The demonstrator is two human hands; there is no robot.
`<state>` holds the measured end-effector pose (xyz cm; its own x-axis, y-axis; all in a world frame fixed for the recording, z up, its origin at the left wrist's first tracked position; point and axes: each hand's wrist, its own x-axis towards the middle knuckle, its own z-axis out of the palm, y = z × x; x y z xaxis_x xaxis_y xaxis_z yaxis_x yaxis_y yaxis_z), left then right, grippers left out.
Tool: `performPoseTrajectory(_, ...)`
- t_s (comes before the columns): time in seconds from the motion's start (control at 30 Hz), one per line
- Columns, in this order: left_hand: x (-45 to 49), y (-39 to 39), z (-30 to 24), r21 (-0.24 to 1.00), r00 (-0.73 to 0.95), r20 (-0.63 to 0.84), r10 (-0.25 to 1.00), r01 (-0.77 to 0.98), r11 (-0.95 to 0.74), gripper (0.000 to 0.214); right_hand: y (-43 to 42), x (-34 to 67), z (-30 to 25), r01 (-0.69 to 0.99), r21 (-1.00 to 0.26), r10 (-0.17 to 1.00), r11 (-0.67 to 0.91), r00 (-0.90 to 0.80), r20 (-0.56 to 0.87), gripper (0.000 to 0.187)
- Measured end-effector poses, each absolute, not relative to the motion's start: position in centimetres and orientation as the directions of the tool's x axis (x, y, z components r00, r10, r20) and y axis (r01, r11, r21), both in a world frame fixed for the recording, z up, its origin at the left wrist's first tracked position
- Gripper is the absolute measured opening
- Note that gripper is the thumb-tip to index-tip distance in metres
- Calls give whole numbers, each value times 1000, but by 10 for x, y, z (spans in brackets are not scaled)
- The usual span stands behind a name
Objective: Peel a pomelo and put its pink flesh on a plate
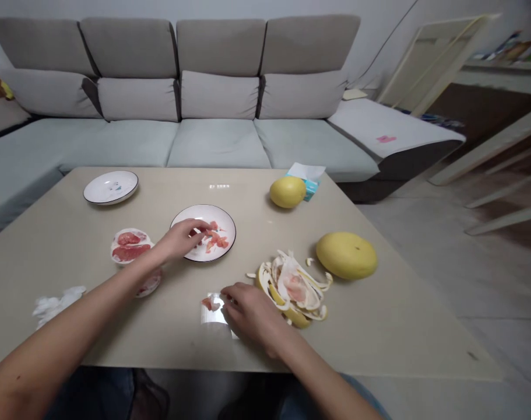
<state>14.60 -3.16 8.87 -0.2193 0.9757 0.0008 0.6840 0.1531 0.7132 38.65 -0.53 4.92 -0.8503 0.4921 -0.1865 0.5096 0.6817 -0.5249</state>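
Over a dark-rimmed white plate [228,219], my left hand [184,238] reaches in with its thumb and forefinger apart. Its fingertips are at loose bits of pink pomelo flesh [216,239] in the plate. My right hand [252,315] is low over the table, fingers curled. A small torn pomelo piece [209,303] shows at its thumb and fingertips, seemingly gripped there, above a bright reflection. Just right of this hand lies a heap of pomelo peel [294,289] with pale membrane and pink scraps. Peeled pomelo segments [131,252] rest in a bowl left of the plate, partly behind my left forearm.
A second white plate [111,188] stands at the table's far left. Two whole yellow pomelos [346,255] sit on the right, one beside a blue tissue box [311,188]. Crumpled white tissue [57,304] lies near left. A grey sofa [219,143] runs behind the table [391,332].
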Motion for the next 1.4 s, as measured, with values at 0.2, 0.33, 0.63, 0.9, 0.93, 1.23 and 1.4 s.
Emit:
performPoseTrajectory(0.2, 188, -115, 73, 833, -237, -51, 970, 526, 173, 27, -27, 371, 40, 510, -524, 494, 682, -850, -183, 34)
performPoseTrajectory(0.33, 210, -152, 38, 909, -343, -144, 928, 324, 261, 29, -32, 366, 25, 504, -551, 519, 665, -843, -145, 25)
performPoseTrajectory(0.63, 234, -166, 23, 894, -339, -358, 870, -393, 215, 53, -43, 370, 46, 178, -875, 550, 449, -828, 114, 13)
performPoseTrajectory(0.9, 241, -170, 62, 853, -376, -393, 839, -490, 180, 41, -63, 390, 56, 45, -825, 550, 563, -766, 334, 19)
performPoseTrajectory(0.93, 242, -170, 63, 871, -411, -383, 827, -460, 174, 42, -64, 391, 57, 49, -833, 567, 552, -754, 331, 19)
performPoseTrajectory(1.23, 256, -167, 56, 969, -466, -181, 866, -234, 77, 26, -61, 392, 66, 16, -841, 563, 541, -749, 349, 12)
performPoseTrajectory(1.4, 258, -167, 57, 966, -465, -226, 856, -219, 136, 20, -61, 393, 71, 69, -880, 621, 471, -734, 275, 12)
